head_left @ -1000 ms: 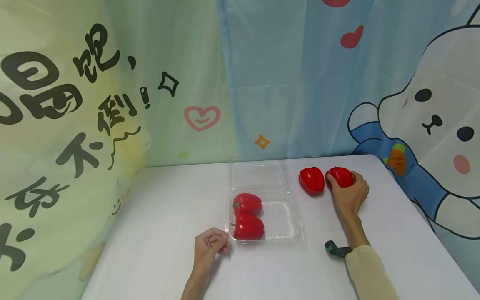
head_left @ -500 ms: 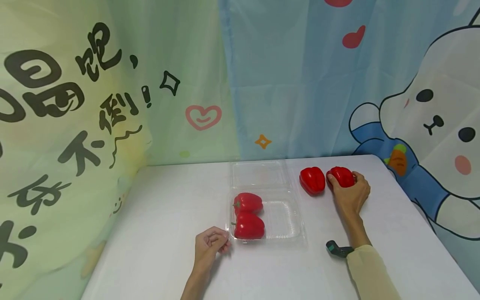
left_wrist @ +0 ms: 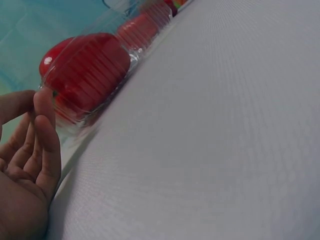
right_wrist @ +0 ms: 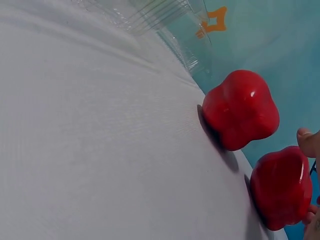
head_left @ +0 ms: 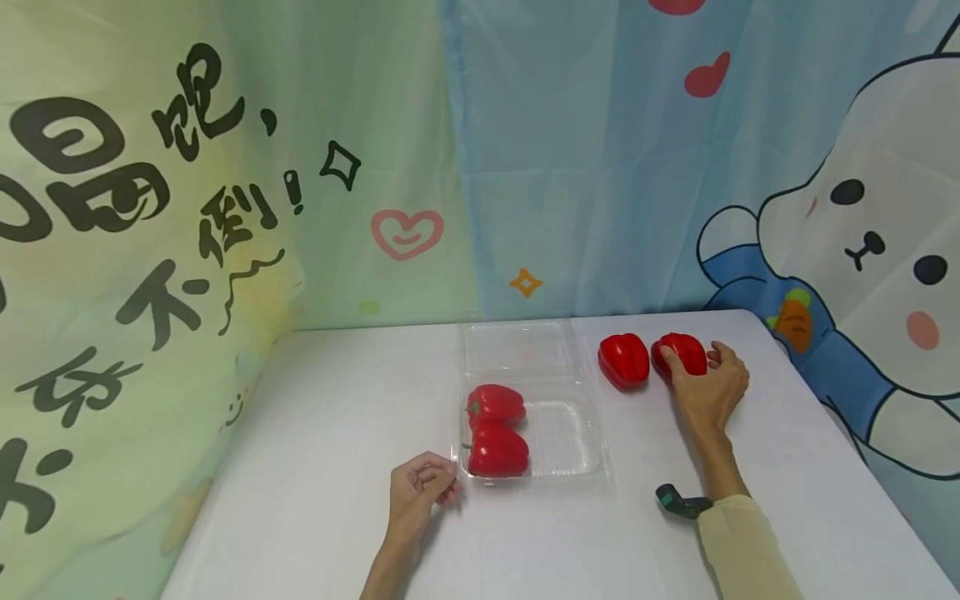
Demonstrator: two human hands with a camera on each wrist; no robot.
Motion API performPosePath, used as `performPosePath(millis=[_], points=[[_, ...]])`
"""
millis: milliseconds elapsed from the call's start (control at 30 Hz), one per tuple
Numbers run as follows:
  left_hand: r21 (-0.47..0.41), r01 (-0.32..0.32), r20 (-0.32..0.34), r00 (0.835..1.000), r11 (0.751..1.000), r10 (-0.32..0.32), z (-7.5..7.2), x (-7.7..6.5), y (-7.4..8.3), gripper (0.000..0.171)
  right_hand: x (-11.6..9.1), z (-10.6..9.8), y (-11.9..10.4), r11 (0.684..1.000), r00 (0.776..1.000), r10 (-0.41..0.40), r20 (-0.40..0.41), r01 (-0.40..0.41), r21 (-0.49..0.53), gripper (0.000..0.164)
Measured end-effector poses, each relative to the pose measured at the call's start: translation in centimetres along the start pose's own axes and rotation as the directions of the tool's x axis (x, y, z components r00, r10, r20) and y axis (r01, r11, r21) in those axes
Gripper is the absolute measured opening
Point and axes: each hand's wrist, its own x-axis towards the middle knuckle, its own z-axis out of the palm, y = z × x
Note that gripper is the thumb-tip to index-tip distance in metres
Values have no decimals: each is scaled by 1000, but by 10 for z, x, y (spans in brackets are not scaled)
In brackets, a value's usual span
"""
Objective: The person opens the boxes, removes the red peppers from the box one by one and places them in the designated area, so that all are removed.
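My left hand (head_left: 417, 490) pinches the near left rim of a clear plastic clamshell box (head_left: 564, 440) between thumb and fingers, as the left wrist view shows close up. In the box's left half lie two red bell peppers, one behind (head_left: 498, 405) and one in front (head_left: 499, 452). At the back right my right hand (head_left: 708, 390) is loosely spread around another red bell pepper (head_left: 681, 348) on the table. The right wrist view shows the thumb (right_wrist: 306, 140) lifted off this pepper and the other fingertips close to its lower side.
Left of that pepper stands one more red bell pepper (head_left: 624, 362) on the white table (head_left: 330, 417). The box's clear lid (head_left: 516, 348) is folded back behind its base. A printed curtain (head_left: 360, 108) hangs along the table's back edge. The right wrist wears a dark camera (head_left: 681, 502).
My right hand has loosened its grip on the far right pepper and shifted slightly right, fingers opening. That pepper stays in place. The left hand keeps its hold on the box.
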Motion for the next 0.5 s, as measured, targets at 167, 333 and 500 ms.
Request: performPosePath(millis=[167, 333, 500], points=[[8, -5, -2, 1000, 1000, 5, -1, 0, -1, 13, -2, -5, -4, 1000, 999, -20, -25, 20, 0, 84], [11, 0, 9, 1000, 1000, 0, -2, 1, -3, 13, -5, -11, -11, 997, 995, -79, -62, 81, 15, 80], [10, -12, 12, 1000, 1000, 12, -2, 2, -3, 11, -12, -14, -22, 990, 987, -136, -85, 139, 35, 77]])
